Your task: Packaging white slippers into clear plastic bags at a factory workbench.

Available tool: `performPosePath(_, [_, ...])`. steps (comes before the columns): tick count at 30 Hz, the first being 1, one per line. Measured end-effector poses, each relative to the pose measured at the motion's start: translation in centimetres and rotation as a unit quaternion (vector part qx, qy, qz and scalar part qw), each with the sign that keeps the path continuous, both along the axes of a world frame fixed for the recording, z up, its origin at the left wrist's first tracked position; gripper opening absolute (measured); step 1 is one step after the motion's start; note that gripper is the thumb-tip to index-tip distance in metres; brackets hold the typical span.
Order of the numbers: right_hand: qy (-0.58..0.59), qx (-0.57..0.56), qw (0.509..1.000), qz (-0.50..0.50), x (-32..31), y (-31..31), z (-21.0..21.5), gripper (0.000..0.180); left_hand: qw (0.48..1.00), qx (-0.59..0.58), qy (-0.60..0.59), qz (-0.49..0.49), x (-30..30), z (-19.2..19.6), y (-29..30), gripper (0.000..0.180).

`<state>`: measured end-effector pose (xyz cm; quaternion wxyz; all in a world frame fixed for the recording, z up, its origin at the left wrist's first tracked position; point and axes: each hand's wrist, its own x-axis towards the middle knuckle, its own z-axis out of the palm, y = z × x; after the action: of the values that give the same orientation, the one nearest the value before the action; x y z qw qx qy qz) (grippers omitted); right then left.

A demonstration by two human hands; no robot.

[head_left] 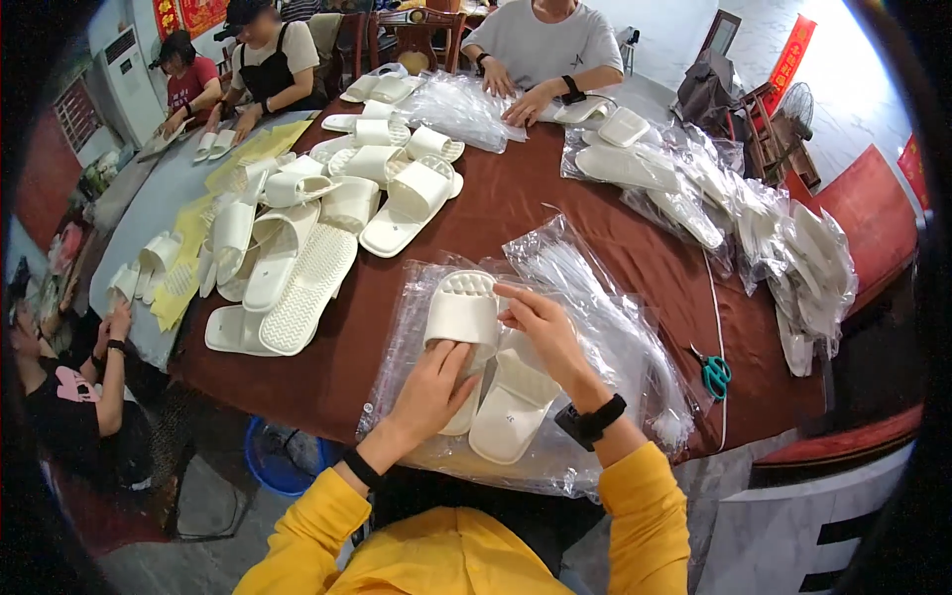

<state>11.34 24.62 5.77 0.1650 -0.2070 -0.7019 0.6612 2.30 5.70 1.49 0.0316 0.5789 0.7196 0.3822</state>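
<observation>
At the far left edge a person in a black top [74, 397] leans toward a grey table [149, 213] spread with yellow sheets [213, 203] and white slippers; behind it stands a white floor air conditioner [127, 79], and two more people [233, 74] work at that table's far end. Your own table wears a dark red-brown cloth [516, 213]; its left half carries a heap of loose white slippers [327, 213], some sole up, some strap up; below that edge a blue basin [283, 461] sits on the grey floor. Your left hand [431, 392] lies flat and mostly open, its fingers pressed on the side of a white slipper [461, 312] that is upside down with the knobbly sole showing; your right hand [540, 327] curls over the same slipper's right edge, fingertips pinching it loosely; a second slipper [511, 407] lies just beside and partly under, both resting on a stack of clear plastic bags [605, 332] right in front of you. Across the table a person in a white shirt [545, 50] handles more bags [461, 104]. To your right, green-handled scissors [714, 375] lie near the table edge beside a white cord [716, 297]; farther right bagged slippers [754, 213] pile up along the rim; beyond them a fan [796, 104] and red banners [790, 55] stand on the pale floor.
</observation>
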Motion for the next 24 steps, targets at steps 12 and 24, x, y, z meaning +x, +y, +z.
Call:
performPosePath(12, [0.098,-0.005,0.990,-0.099,0.2,0.2,-2.3,0.027,0.981,-0.120,-0.093,-0.117,-4.6,12.4,-4.7,0.030])
performPosePath(24, [0.115,0.071,0.985,-0.103,0.3,-1.3,-2.7,0.024,0.966,-0.002,-0.240,-0.098,-6.6,2.2,9.3,0.019])
